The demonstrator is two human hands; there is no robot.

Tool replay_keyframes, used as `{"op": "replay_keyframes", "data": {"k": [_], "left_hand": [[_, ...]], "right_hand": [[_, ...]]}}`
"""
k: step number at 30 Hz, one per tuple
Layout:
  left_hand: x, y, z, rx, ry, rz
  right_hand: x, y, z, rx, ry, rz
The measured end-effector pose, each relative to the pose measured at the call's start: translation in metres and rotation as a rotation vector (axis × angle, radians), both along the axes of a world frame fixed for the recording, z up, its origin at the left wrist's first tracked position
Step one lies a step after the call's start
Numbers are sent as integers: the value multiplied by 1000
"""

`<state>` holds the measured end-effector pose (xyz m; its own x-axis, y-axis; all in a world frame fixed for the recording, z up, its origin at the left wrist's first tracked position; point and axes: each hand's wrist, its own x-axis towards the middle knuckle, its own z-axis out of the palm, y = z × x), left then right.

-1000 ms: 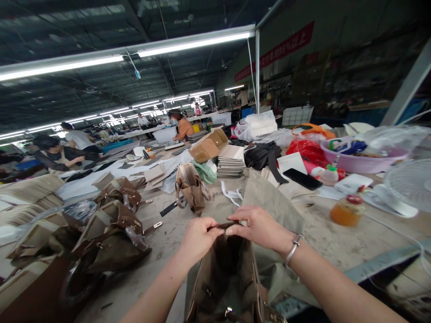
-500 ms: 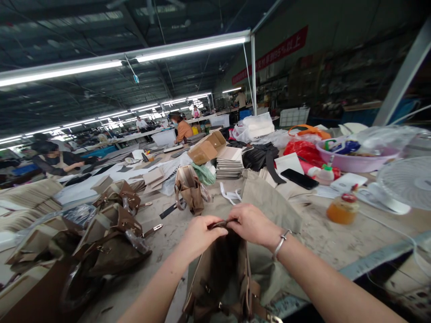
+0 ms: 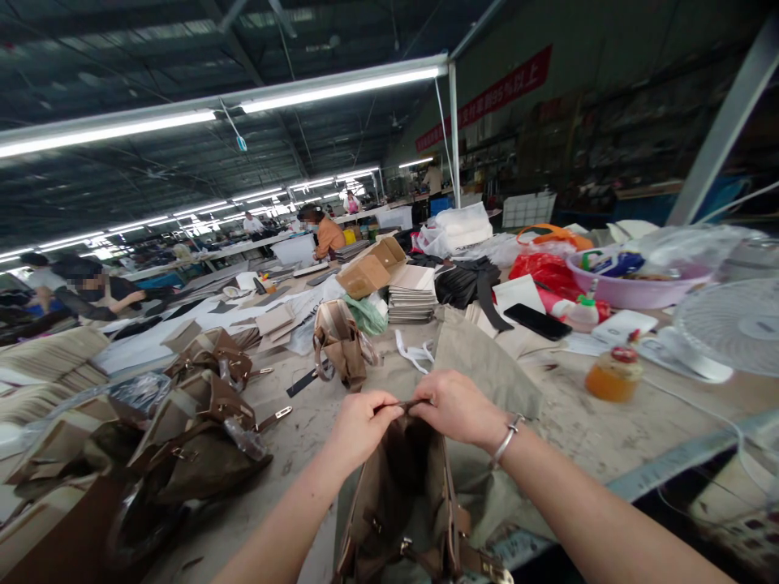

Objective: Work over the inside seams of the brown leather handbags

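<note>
A brown handbag (image 3: 398,495) stands at the table's near edge, its mouth toward me and its dark inside showing. My left hand (image 3: 365,422) pinches the far top edge of the bag between thumb and fingers. Close beside it, my right hand (image 3: 456,405), with a bracelet at the wrist, is closed on the same edge. Metal fittings and straps hang at the bag's near side. Under and behind the bag lies a grey-green cloth (image 3: 480,357). A smaller brown bag (image 3: 342,345) stands upright beyond my hands.
Several brown bags (image 3: 207,454) crowd the left of the table (image 3: 304,454). At the right are a jar of orange liquid (image 3: 613,375), a black phone (image 3: 537,322), a fan (image 3: 736,328) and a lilac basin (image 3: 645,292). A stack of boards (image 3: 412,296) stands behind. Co-workers are farther off.
My fingers have shifted slightly along the bag's edge, and the two hands stay close together. The view has moved a little, and the bag's mouth shows slightly wider.
</note>
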<state>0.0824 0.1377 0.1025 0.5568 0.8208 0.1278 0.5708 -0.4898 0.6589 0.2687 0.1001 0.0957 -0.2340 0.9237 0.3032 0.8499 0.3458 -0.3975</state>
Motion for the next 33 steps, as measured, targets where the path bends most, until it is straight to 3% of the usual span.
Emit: {"op": "replay_keyframes", "data": {"k": [5, 11, 21, 23, 26, 28, 33], "left_hand": [[-2, 2, 0, -104, -35, -43], [8, -1, 7, 26, 67, -10], [9, 4, 5, 130, 148, -28], [6, 5, 9, 54, 135, -73], [-3, 6, 19, -258, 22, -128], [-9, 4, 25, -356, -29, -126], [-14, -1, 22, -170, 154, -74]], "right_hand": [[4, 0, 0, -26, 25, -15], [14, -8, 3, -83, 11, 46], [-1, -9, 14, 28, -172, -52], [-3, -9, 15, 43, -196, -48], [-1, -8, 15, 56, -209, -42], [1, -7, 14, 61, -205, -37], [7, -10, 13, 43, -169, -12]]}}
